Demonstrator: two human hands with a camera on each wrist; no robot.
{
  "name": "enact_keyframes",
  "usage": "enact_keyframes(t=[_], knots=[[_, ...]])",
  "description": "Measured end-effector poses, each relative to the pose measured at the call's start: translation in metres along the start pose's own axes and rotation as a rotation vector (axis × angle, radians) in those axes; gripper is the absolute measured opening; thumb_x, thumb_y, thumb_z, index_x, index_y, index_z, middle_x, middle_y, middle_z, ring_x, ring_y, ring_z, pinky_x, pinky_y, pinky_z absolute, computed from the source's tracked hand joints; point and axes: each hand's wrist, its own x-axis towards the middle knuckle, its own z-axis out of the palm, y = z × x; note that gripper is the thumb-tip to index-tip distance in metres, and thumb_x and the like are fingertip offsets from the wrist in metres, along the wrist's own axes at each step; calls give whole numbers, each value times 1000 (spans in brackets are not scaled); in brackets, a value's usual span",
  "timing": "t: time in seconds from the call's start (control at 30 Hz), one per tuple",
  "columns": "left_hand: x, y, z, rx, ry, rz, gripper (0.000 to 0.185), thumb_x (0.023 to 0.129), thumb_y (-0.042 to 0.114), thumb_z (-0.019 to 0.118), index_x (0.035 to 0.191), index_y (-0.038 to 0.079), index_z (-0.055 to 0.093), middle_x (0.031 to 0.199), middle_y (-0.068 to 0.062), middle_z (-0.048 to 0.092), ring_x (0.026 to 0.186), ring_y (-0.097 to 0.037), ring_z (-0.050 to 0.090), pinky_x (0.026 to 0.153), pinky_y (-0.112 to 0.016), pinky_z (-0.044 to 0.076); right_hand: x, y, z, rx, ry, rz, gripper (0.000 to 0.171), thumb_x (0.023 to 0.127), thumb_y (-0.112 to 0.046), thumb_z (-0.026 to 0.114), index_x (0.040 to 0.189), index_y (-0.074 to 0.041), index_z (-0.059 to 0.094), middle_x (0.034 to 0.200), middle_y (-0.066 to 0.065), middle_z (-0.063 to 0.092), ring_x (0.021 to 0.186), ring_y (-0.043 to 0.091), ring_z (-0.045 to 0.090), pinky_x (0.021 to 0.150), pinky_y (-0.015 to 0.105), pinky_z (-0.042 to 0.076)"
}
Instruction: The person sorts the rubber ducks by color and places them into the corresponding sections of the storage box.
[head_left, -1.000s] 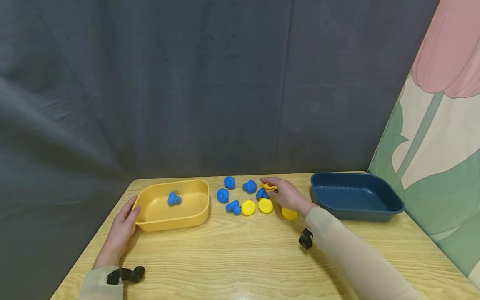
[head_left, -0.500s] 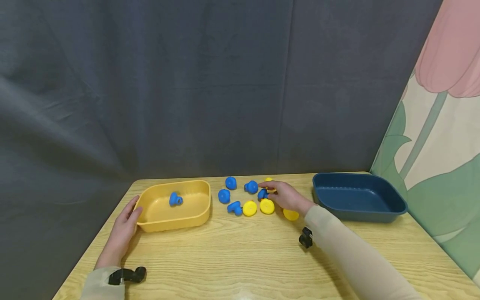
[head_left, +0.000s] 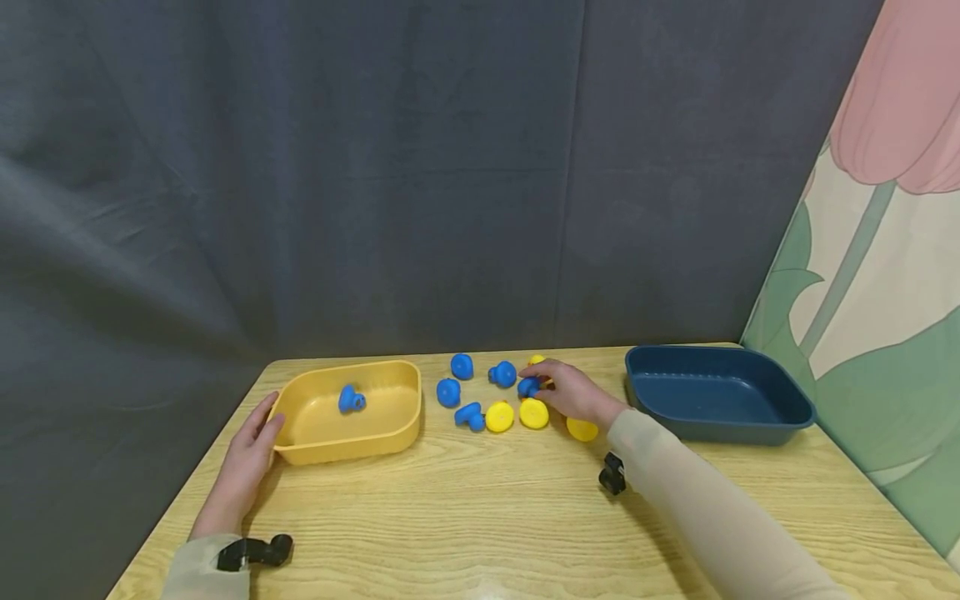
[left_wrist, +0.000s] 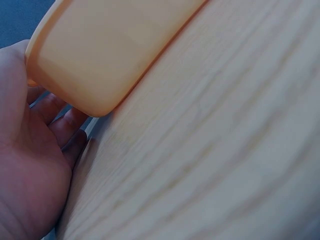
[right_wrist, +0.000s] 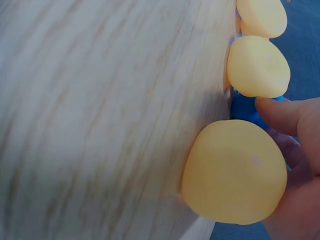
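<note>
Pinches with the right grip (head_left: 573,392) a blue knobbed piece (head_left: 527,387), thumb opposite fingers, probably for a secure hold without nudging close neighbours. Lies amid loose yellow pieces (head_left: 533,413) and other blue pieces (head_left: 462,366) on the bench (head_left: 465,517), between two trays, perhaps for easy reach from either side. Holds with the left grip (head_left: 246,457) the end of the yellow tray (head_left: 345,450), presumably to steady it; contains one blue toy (head_left: 349,399). Note, farther right, the dark blue tray (head_left: 727,432), untouched, likely set aside to leave working room.
</note>
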Motion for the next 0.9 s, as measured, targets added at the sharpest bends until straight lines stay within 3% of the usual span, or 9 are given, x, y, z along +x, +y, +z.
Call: enact_keyframes(t=[0.37,0.9], knots=[[0,-1,0,1,6,6,71,120,41,43,180,23,8,185,-8,5,169,-34,7,135,-54,15,0,6,2,13,51,84,45,105,-5,76,149,-3,68,129,10,68,114,29,64,110,51,56],[-1,1,0,-3,1,7,70,121,39,43,180,22,8,185,-9,5,169,-34,6,135,-54,14,-2,7,4,0,85,120,52,103,-10,81,152,-8,66,130,10,70,111,28,64,108,50,57]])
